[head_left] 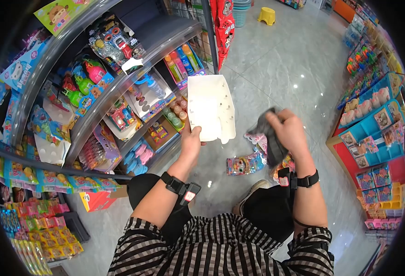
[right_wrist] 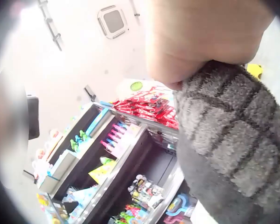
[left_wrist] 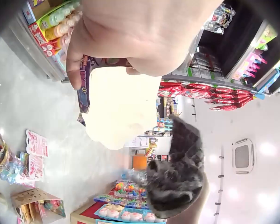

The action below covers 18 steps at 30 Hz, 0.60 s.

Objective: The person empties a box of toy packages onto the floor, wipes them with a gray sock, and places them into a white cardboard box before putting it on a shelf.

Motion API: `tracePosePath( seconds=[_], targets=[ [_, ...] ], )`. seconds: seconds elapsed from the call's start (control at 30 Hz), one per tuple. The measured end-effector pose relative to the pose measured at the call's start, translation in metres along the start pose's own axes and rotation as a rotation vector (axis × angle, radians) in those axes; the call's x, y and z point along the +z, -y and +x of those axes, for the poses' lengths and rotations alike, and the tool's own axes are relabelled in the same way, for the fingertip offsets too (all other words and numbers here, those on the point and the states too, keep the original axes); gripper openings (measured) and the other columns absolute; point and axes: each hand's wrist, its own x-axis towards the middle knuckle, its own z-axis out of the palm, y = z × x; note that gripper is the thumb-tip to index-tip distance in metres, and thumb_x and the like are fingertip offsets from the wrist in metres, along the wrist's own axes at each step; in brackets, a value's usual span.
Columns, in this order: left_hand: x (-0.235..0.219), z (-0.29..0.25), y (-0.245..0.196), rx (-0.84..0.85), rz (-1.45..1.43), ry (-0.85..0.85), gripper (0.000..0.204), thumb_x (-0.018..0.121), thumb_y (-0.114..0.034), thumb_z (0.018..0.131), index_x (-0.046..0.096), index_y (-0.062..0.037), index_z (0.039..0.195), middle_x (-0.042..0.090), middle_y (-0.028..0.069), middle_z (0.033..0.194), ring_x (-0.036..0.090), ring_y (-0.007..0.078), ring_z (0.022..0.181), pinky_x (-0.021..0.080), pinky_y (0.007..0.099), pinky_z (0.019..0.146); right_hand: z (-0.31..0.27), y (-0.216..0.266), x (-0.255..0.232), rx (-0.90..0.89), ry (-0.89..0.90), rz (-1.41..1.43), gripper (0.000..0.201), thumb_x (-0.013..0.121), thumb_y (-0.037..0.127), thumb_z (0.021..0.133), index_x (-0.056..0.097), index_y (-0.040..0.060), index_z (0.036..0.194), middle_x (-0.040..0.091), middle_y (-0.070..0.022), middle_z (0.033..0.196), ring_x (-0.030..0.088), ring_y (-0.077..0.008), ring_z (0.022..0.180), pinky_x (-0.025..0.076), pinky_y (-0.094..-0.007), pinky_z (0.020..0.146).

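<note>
In the head view my left hand (head_left: 191,148) grips the near end of a shallow cardboard display box (head_left: 207,99), its bare white inside facing up and small holes along its sides. The left wrist view shows a dark printed edge on this box (left_wrist: 84,95), with the inside washed out by light. To the right, my right hand (head_left: 292,135) holds a grey cleaning cloth (head_left: 271,140) that hangs down from the fingers, apart from the box. Close up in the right wrist view, the cloth (right_wrist: 233,130) has a plush, quilted-looking surface.
Packaged toys (head_left: 244,164) lie on the grey floor below the cloth, near my shoe (head_left: 255,187). Curved shelves (head_left: 115,87) full of boxed toys stand at the left. Another display rack (head_left: 372,142) lines the right side. A yellow stool (head_left: 267,16) stands farther off.
</note>
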Motion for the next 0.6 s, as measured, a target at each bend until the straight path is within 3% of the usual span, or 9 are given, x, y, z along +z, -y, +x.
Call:
tracePosePath(
  seconds=[0.03,0.07,0.13,0.2,0.27,0.33,0.4,0.53,0.6],
  targets=[
    [0.001,-0.001,-0.002,0.050,0.006,-0.010,0.052,0.044,-0.023,0.092,0.035,-0.0032,0.139,0.060,0.0103,0.115,0.063,0.0172,0.089,0.051,0.0301,0.062,-0.002,-0.003,0.002,-0.120,0.124,-0.090,0.035,0.066,0.031,0.083,0.068,-0.0032,0.083,0.065,-0.0227,0.085,0.063,-0.0360,0.073,0.049,-0.0407,0.068],
    [0.001,0.000,-0.005,0.101,0.012,-0.022,0.054,0.044,-0.024,0.092,0.033,-0.0036,0.141,0.060,0.0105,0.115,0.063,0.0165,0.089,0.051,0.0294,0.061,-0.009,-0.001,-0.001,-0.167,0.322,0.000,0.031,0.066,0.029,0.080,0.068,-0.0019,0.082,0.066,-0.0209,0.082,0.065,-0.0355,0.075,0.050,-0.0409,0.069],
    [0.003,0.001,-0.004,0.180,0.061,-0.045,0.056,0.044,-0.024,0.093,0.031,-0.0044,0.143,0.060,0.0106,0.115,0.063,0.0161,0.089,0.050,0.0284,0.061,-0.021,0.007,0.015,-0.272,0.649,0.174,0.032,0.066,0.026,0.077,0.067,0.0007,0.097,0.067,-0.0212,0.085,0.065,-0.0372,0.079,0.051,-0.0417,0.071],
    [0.009,-0.001,0.000,0.252,0.115,-0.058,0.057,0.045,-0.025,0.093,0.029,-0.0052,0.145,0.059,0.0106,0.115,0.063,0.0158,0.089,0.050,0.0274,0.060,-0.042,0.021,0.046,-0.430,0.460,0.323,0.043,0.064,0.021,0.077,0.058,0.0014,0.115,0.068,-0.0214,0.087,0.065,-0.0396,0.080,0.051,-0.0433,0.073],
    [0.019,-0.007,0.008,0.250,0.203,-0.013,0.064,0.048,-0.026,0.095,0.020,-0.0018,0.148,0.043,0.0255,0.128,0.053,0.0326,0.110,0.052,0.0352,0.075,-0.044,0.031,0.078,-0.383,0.374,0.286,0.047,0.063,0.020,0.078,0.052,-0.0022,0.118,0.067,-0.0239,0.087,0.065,-0.0415,0.081,0.052,-0.0446,0.073],
    [0.029,-0.017,0.014,0.295,0.298,0.007,0.066,0.049,-0.028,0.095,0.019,-0.0010,0.148,0.041,0.0265,0.128,0.049,0.0359,0.113,0.046,0.0385,0.084,-0.034,0.036,0.096,-0.340,0.286,0.240,0.053,0.063,0.019,0.078,0.045,-0.0058,0.121,0.066,-0.0265,0.087,0.065,-0.0433,0.081,0.052,-0.0459,0.074],
    [0.036,-0.030,0.016,0.384,0.490,0.018,0.070,0.050,-0.033,0.096,0.016,0.0007,0.148,0.036,0.0284,0.130,0.042,0.0424,0.119,0.033,0.0452,0.103,-0.015,0.037,0.104,-0.023,0.306,0.007,0.047,0.062,0.018,0.079,0.044,-0.0117,0.110,0.064,-0.0315,0.087,0.064,-0.0459,0.084,0.052,-0.0481,0.076],
    [0.041,-0.050,0.021,0.408,0.583,0.118,0.067,0.047,-0.026,0.097,0.015,0.0012,0.148,0.041,0.0257,0.124,0.043,0.0398,0.118,0.034,0.0432,0.102,-0.012,0.023,0.116,0.047,0.325,-0.046,0.046,0.064,0.020,0.079,0.043,-0.0119,0.106,0.063,-0.0322,0.081,0.064,-0.0463,0.082,0.052,-0.0500,0.076],
    [0.041,-0.050,0.027,0.456,0.579,0.132,0.067,0.047,-0.025,0.097,0.015,0.0020,0.148,0.041,0.0254,0.122,0.043,0.0408,0.117,0.033,0.0429,0.103,-0.011,0.006,0.136,-0.022,0.292,-0.100,0.040,0.063,0.021,0.080,0.051,-0.0098,0.101,0.064,-0.0307,0.081,0.065,-0.0449,0.083,0.052,-0.0499,0.076]
  ],
)
